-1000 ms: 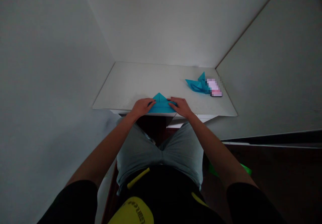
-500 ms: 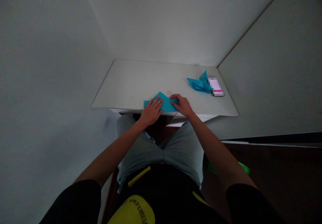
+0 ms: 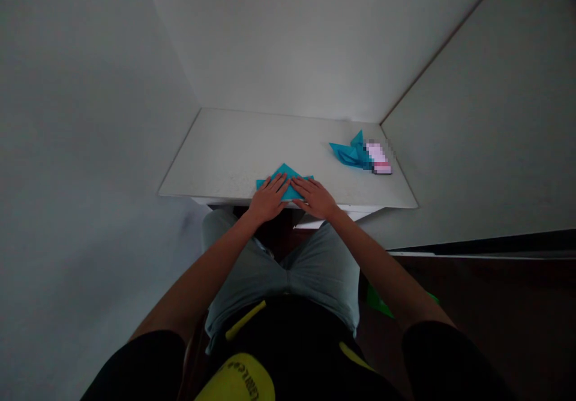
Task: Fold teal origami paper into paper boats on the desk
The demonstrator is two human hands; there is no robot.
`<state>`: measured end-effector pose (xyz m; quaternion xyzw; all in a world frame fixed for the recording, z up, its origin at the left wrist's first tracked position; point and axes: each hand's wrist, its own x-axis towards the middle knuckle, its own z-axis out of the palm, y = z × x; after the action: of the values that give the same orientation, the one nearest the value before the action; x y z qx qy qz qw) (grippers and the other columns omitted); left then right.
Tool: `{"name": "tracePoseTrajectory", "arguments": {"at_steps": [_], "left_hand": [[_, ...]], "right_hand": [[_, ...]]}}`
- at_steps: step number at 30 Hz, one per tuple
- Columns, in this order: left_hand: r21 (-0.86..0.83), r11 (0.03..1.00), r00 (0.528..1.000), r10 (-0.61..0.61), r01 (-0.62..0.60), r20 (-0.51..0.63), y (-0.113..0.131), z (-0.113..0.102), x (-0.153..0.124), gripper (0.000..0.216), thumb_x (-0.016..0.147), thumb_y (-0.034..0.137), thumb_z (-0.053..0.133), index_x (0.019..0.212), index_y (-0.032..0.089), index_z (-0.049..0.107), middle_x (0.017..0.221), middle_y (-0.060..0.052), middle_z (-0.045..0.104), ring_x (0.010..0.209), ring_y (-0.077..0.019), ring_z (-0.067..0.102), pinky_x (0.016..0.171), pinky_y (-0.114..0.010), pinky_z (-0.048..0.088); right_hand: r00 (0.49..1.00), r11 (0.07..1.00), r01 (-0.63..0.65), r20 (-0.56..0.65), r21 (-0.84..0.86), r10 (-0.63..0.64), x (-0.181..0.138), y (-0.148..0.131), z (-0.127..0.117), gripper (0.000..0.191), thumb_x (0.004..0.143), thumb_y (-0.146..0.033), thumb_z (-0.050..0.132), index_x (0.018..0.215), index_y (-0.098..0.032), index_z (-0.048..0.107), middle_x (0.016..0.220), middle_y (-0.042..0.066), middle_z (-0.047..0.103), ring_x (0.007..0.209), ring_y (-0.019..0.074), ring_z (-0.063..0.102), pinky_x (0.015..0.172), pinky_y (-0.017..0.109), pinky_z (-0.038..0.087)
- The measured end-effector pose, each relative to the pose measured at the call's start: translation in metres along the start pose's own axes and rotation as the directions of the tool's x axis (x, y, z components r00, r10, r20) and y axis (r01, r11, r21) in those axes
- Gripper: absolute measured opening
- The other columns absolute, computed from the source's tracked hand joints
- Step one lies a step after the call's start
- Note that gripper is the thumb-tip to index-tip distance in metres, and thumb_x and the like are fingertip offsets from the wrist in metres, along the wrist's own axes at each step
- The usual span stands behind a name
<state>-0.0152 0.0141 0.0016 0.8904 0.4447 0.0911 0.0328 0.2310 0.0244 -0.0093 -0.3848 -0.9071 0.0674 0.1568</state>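
Observation:
A folded sheet of blue paper [image 3: 285,169] lies flat at the front edge of the white table, its peak pointing away from me and a strip jutting out at each side. My left hand [image 3: 269,198] rests on its left half with fingers stretched out. Flat on the right half lies my right hand [image 3: 315,198], its fingers also extended, the fingertips close to those of the left. Both palms hide much of the paper's lower part.
At the right of the white table [image 3: 225,149] sits a folded blue paper shape [image 3: 351,153] with raised points. Touching or overlapping it is a blurred pink-and-white object [image 3: 378,158]. Walls border the table behind and on both sides. Something green [image 3: 380,302] is on the floor at right.
My right hand has moved left from the paper's right end onto its middle and flattened out. The left hand stays pressed on the paper. The view has shifted slightly.

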Motion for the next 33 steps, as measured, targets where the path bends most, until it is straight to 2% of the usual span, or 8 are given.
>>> {"name": "tracePoseTrajectory", "arguments": {"at_steps": [5,9,14,18,21,25,29,33], "left_hand": [[-0.014,1.000,1.000,-0.002,0.002,-0.015,-0.008,-0.001,-0.007,0.077,0.105,0.042,0.056,0.172,0.012,0.034,0.179,-0.017,0.030,0.168,-0.0315,0.025,0.138,-0.053,0.023],[-0.032,0.998,0.993,-0.066,0.063,-0.101,-0.018,0.001,-0.025,0.076,0.106,0.046,0.054,0.171,0.010,0.036,0.177,-0.017,0.035,0.167,-0.0328,0.030,0.137,-0.052,0.026],[-0.156,0.987,0.987,-0.048,0.024,-0.151,-0.023,0.008,-0.046,0.065,0.101,0.028,0.055,0.165,0.018,0.048,0.171,-0.014,0.047,0.161,-0.0298,0.042,0.135,-0.056,0.032],[-0.404,0.915,0.985,-0.069,-0.002,-0.160,-0.028,-0.002,-0.052,0.041,0.105,0.031,0.051,0.138,0.027,0.074,0.145,-0.008,0.074,0.139,-0.0283,0.067,0.125,-0.055,0.046],[-0.563,0.818,0.962,-0.234,0.117,-0.140,-0.032,-0.025,-0.041,0.037,0.106,0.051,0.056,0.113,0.025,0.081,0.110,-0.005,0.084,0.099,-0.0254,0.079,0.097,-0.040,0.062],[-0.652,0.733,0.905,-0.390,0.192,-0.172,-0.043,-0.053,-0.006,0.044,0.100,0.062,0.063,0.101,0.020,0.078,0.086,-0.002,0.078,0.077,-0.0189,0.068,0.071,-0.029,0.055],[-0.669,0.716,0.912,-0.385,0.200,-0.139,-0.059,-0.045,0.021,0.034,0.098,0.053,0.066,0.096,0.020,0.074,0.083,-0.002,0.073,0.077,-0.0180,0.065,0.073,-0.029,0.052],[-0.517,0.818,0.922,-0.366,0.254,-0.127,-0.068,-0.019,0.022,0.021,0.096,0.036,0.069,0.107,0.019,0.074,0.093,-0.005,0.074,0.089,-0.0229,0.068,0.090,-0.038,0.055]], "right_hand": [[1.000,1.000,-0.017,-0.004,-0.002,0.017,-0.012,0.015,0.001,0.088,0.108,-0.068,0.047,0.177,-0.021,0.018,0.178,0.014,0.031,0.165,0.0316,0.034,0.133,0.058,0.034],[0.999,1.000,-0.027,-0.019,-0.010,0.026,-0.026,0.019,-0.005,0.095,0.104,-0.072,0.052,0.177,-0.020,0.019,0.178,0.015,0.031,0.164,0.0341,0.035,0.134,0.058,0.032],[0.993,0.995,-0.096,-0.066,0.012,0.097,-0.042,0.004,-0.009,0.064,0.105,-0.055,0.060,0.162,-0.028,0.051,0.167,0.010,0.054,0.150,0.0336,0.054,0.125,0.057,0.040],[0.966,0.964,-0.203,-0.128,0.171,0.226,-0.045,-0.005,-0.018,0.033,0.109,-0.049,0.055,0.123,-0.030,0.076,0.129,0.008,0.079,0.120,0.0301,0.071,0.107,0.050,0.050],[0.921,0.902,-0.287,-0.166,0.323,0.352,-0.035,-0.005,-0.038,0.045,0.109,-0.063,0.049,0.105,-0.028,0.077,0.097,0.006,0.080,0.093,0.0270,0.073,0.093,0.043,0.054],[0.866,0.831,-0.307,-0.226,0.465,0.446,-0.010,0.010,-0.063,0.054,0.103,-0.076,0.052,0.100,-0.026,0.073,0.089,0.003,0.075,0.084,0.0237,0.068,0.079,0.036,0.055],[0.870,0.819,-0.321,-0.195,0.475,0.453,0.007,0.037,-0.052,0.050,0.101,-0.073,0.055,0.096,-0.025,0.071,0.088,0.003,0.073,0.085,0.0239,0.066,0.075,0.035,0.054],[0.851,0.850,-0.390,-0.213,0.354,0.480,0.006,0.054,-0.021,0.034,0.099,-0.054,0.061,0.108,-0.023,0.075,0.101,0.010,0.074,0.096,0.0295,0.066,0.092,0.046,0.055]]}}
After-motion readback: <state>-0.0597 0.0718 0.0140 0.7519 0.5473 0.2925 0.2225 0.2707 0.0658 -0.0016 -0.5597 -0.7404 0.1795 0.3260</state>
